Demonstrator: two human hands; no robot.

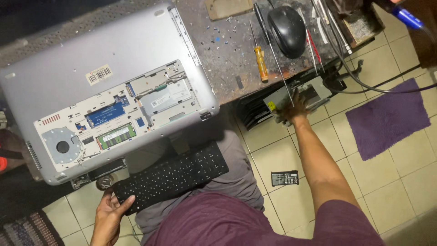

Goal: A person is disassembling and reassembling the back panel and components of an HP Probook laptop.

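Left hand (108, 213) grips the corner of the loose black keyboard (170, 176) on my lap; right hand (291, 107) reaches the grey metal box (298, 98) under the worktop (227, 54), grip unclear; laptop base (109, 95) already lies opened, boards exposed; I judge reassembly remains.

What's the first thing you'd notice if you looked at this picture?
The big silver laptop on the workbench, lying upside down with its bottom cover off, so the fan and green memory stick show. Below it, the left hand holds a black keyboard lying across the person's lap. The right hand reaches to a grey metal box under the bench edge, near an orange-handled screwdriver and a black mouse.
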